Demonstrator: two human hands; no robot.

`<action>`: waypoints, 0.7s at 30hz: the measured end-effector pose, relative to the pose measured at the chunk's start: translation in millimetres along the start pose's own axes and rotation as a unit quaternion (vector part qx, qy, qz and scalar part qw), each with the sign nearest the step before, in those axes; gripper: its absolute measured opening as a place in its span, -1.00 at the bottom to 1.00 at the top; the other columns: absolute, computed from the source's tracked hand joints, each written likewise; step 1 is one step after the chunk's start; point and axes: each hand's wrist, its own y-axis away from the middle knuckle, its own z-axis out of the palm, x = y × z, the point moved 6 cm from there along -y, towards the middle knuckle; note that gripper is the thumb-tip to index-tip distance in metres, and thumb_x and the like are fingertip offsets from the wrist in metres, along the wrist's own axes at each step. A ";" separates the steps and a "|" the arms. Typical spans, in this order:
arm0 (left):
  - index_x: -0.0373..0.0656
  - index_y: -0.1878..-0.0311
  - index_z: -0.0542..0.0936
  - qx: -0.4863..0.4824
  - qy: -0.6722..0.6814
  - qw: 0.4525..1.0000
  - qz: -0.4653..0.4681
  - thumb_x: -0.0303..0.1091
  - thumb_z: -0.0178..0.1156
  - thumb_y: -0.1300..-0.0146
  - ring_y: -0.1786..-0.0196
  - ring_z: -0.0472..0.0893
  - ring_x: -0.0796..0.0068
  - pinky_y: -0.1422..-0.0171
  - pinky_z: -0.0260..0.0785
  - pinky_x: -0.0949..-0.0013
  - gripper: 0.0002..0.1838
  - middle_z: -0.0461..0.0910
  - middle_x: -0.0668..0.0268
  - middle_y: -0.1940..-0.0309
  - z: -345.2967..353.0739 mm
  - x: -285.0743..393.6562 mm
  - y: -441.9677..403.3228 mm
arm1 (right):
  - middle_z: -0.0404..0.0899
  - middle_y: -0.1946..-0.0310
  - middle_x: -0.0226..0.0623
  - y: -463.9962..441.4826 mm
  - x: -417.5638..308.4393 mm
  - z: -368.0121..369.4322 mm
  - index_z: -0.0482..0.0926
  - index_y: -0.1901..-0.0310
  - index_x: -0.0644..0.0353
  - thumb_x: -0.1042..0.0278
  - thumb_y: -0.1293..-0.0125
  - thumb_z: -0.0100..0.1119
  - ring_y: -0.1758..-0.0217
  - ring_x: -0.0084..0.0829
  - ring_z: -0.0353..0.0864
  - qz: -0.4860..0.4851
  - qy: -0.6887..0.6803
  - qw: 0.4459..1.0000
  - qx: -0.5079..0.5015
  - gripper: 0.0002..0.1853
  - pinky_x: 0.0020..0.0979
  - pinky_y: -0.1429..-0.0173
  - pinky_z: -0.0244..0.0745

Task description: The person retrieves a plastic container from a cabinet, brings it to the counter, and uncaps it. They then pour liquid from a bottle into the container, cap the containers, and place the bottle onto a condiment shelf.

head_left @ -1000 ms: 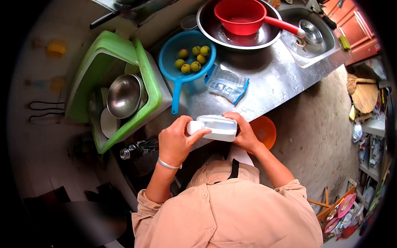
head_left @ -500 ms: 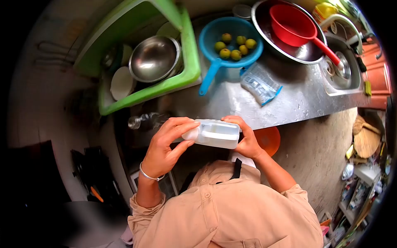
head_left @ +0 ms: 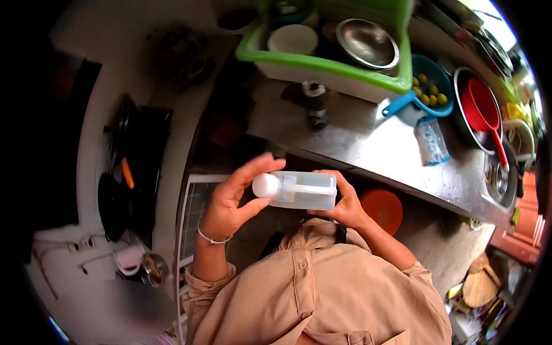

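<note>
A translucent white plastic bottle (head_left: 310, 190) with a round white cap (head_left: 265, 186) lies sideways in front of my shirt. My right hand (head_left: 347, 201) grips its base end, thumb and fingers on opposite sides. At the cap end is my left hand (head_left: 238, 195), with a bracelet on the wrist. Its thumb touches or nearly touches the cap's lower side, and its fingers are raised above the cap, spread from the thumb. Beyond them on the metal counter (head_left: 368, 138) stands a dark glass bottle (head_left: 315, 103).
A green-rimmed bin (head_left: 339, 72) holds metal and white bowls. Right of it are a blue colander (head_left: 440, 77) with several round fruits, a plastic packet (head_left: 431, 141), and a red dipper (head_left: 480, 103) in a basin. An orange bucket (head_left: 381, 211) is below the counter edge.
The view has swung left, so the counter items appear farther right. My left fingers have opened away from the cap, while my right hand still holds the plastic bottle.
</note>
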 end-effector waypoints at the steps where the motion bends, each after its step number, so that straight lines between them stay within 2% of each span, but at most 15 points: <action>1: -0.18 -0.35 0.36 0.021 0.080 0.997 0.010 -0.62 0.38 -0.04 -0.27 0.52 0.28 -0.38 0.32 0.31 -0.25 0.56 0.16 -0.19 -7.5 0.9 11.8 | 0.54 -0.18 -0.24 1.8 7.5 16.0 0.49 -0.18 0.19 0.42 0.11 0.62 -0.26 -0.32 0.52 0.057 -0.031 0.998 -0.025 -0.26 -0.30 -0.36 0.37; 2: -0.17 -0.41 0.26 0.033 0.092 0.995 0.022 -0.60 0.38 -0.06 -0.30 0.49 0.27 -0.41 0.29 0.28 -0.18 0.53 0.14 -0.22 -18.3 -2.7 25.5 | 0.54 -0.18 -0.24 1.7 8.1 32.6 0.49 -0.18 0.19 0.42 0.11 0.62 -0.26 -0.32 0.52 0.055 -0.028 0.997 -0.043 -0.26 -0.30 -0.36 0.37; 4: -0.15 -0.54 0.04 0.055 0.117 0.991 0.046 -0.57 0.38 -0.10 -0.36 0.45 0.24 -0.48 0.23 0.22 -0.02 0.47 0.10 -0.29 -39.6 -9.8 53.4 | 0.53 -0.19 -0.23 1.8 -0.9 65.5 0.49 -0.17 0.20 0.43 0.13 0.62 -0.26 -0.31 0.52 -0.043 -0.003 0.997 -0.065 -0.26 -0.30 -0.36 0.37; 6: -0.21 -0.49 0.15 0.119 0.086 0.988 0.049 -0.49 0.38 -0.18 -0.34 0.49 0.27 -0.55 0.11 0.17 -0.15 0.55 0.12 -0.19 -55.3 -21.4 83.1 | 0.54 -0.18 -0.22 3.7 -0.2 94.7 0.49 -0.17 0.21 0.43 0.15 0.63 -0.26 -0.31 0.52 -0.055 0.008 0.994 -0.096 -0.24 -0.29 -0.36 0.37; 8: -0.28 -0.23 0.48 0.170 0.027 0.985 0.032 -0.49 0.31 -0.27 -0.21 0.59 0.30 -0.57 0.06 0.15 -0.54 0.68 0.17 0.03 -71.4 -29.3 110.8 | 0.53 -0.18 -0.21 4.9 1.7 117.7 0.49 -0.17 0.22 0.44 0.17 0.63 -0.25 -0.29 0.53 -0.033 0.025 0.994 -0.102 -0.23 -0.30 -0.36 0.37; 9: -0.30 -0.21 0.51 0.151 0.005 0.988 0.044 -0.48 0.28 -0.27 -0.27 0.55 0.29 -0.59 0.00 0.13 -0.57 0.67 0.15 -0.01 -79.0 -25.8 119.9 | 0.53 -0.18 -0.21 5.4 1.3 129.3 0.49 -0.17 0.22 0.44 0.17 0.63 -0.25 -0.29 0.53 -0.032 0.024 0.992 -0.119 -0.23 -0.30 -0.36 0.37; 11: -0.31 -0.18 0.54 0.151 -0.018 0.987 0.051 -0.48 0.26 -0.27 -0.33 0.51 0.28 -0.61 -0.05 0.11 -0.60 0.66 0.13 -0.05 -98.8 -20.6 138.0 | 0.54 -0.14 -0.24 6.3 3.1 149.4 0.47 -0.19 0.23 0.43 0.13 0.62 -0.22 -0.33 0.53 -0.018 0.030 0.988 -0.154 -0.23 -0.33 -0.34 0.37; 12: -0.32 -0.26 0.47 0.127 0.035 0.990 0.042 -0.47 0.25 -0.26 -0.39 0.44 0.25 -0.63 -0.13 0.09 -0.52 0.61 0.11 -0.14 -103.6 -21.1 145.8 | 0.54 -0.14 -0.24 5.7 4.6 157.8 0.47 -0.19 0.23 0.43 0.13 0.62 -0.22 -0.33 0.53 -0.017 0.028 0.984 -0.173 -0.23 -0.33 -0.34 0.37; 13: -0.33 -0.33 0.41 0.103 0.089 0.990 0.035 -0.45 0.24 -0.25 -0.46 0.37 0.22 -0.65 -0.21 0.07 -0.43 0.55 0.08 -0.22 -106.1 -21.3 155.4 | 0.54 -0.13 -0.25 6.5 11.8 168.7 0.46 -0.20 0.23 0.42 0.11 0.63 -0.21 -0.36 0.52 0.038 -0.009 0.977 -0.209 -0.23 -0.35 -0.33 0.37; 14: -0.33 -0.33 0.41 0.122 0.088 0.988 0.034 -0.45 0.24 -0.25 -0.46 0.37 0.22 -0.65 -0.21 0.07 -0.43 0.55 0.08 -0.22 -108.0 -21.3 164.5 | 0.54 -0.11 -0.27 8.1 18.6 179.2 0.44 -0.21 0.23 0.41 0.09 0.63 -0.20 -0.40 0.51 0.095 -0.045 0.964 -0.245 -0.22 -0.36 -0.33 0.36; 15: -0.32 -0.39 0.33 0.170 0.110 0.977 0.066 -0.42 0.26 -0.24 -0.50 0.31 0.21 -0.65 -0.27 0.08 -0.35 0.48 0.08 -0.30 -111.4 -18.5 172.7 | 0.54 -0.11 -0.27 7.8 19.4 188.1 0.44 -0.21 0.23 0.41 0.09 0.63 -0.20 -0.40 0.51 0.095 -0.044 0.959 -0.263 -0.22 -0.36 -0.33 0.36; 17: -0.28 -0.47 0.18 0.255 0.129 0.954 0.088 -0.43 0.29 -0.23 -0.48 0.32 0.20 -0.61 -0.08 0.14 -0.23 0.34 0.09 -0.41 -118.7 -15.2 193.9 | 0.53 -0.09 -0.30 8.1 17.8 204.9 0.42 -0.23 0.22 0.38 0.06 0.64 -0.19 -0.44 0.48 0.065 -0.008 0.952 -0.298 -0.21 -0.38 -0.32 0.35; 18: -0.28 -0.47 0.18 0.275 0.124 0.949 0.090 -0.43 0.29 -0.23 -0.48 0.32 0.20 -0.61 -0.08 0.14 -0.23 0.34 0.09 -0.41 -117.4 -18.4 206.3 | 0.53 -0.09 -0.30 7.3 16.7 213.1 0.42 -0.23 0.22 0.38 0.06 0.64 -0.19 -0.44 0.48 0.063 -0.007 0.946 -0.318 -0.21 -0.38 -0.32 0.35; 20: -0.27 -0.41 0.27 0.408 -0.002 0.913 0.002 -0.51 0.29 -0.23 -0.43 0.38 0.26 -0.49 0.17 0.23 -0.32 0.38 0.10 -0.38 -119.5 -39.6 239.3 | 0.52 -0.09 -0.31 2.9 13.5 224.7 0.42 -0.23 0.21 0.36 0.06 0.65 -0.20 -0.43 0.47 0.049 0.008 0.944 -0.327 -0.21 -0.37 -0.33 0.34; 21: -0.26 -0.37 0.32 0.411 -0.013 0.912 0.009 -0.57 0.26 -0.24 -0.38 0.43 0.31 -0.38 0.33 0.30 -0.38 0.39 0.11 -0.38 -117.4 -42.0 247.5 | 0.52 -0.09 -0.31 0.5 13.1 230.6 0.42 -0.23 0.21 0.36 0.06 0.65 -0.20 -0.43 0.47 0.047 0.005 0.937 -0.346 -0.21 -0.37 -0.33 0.34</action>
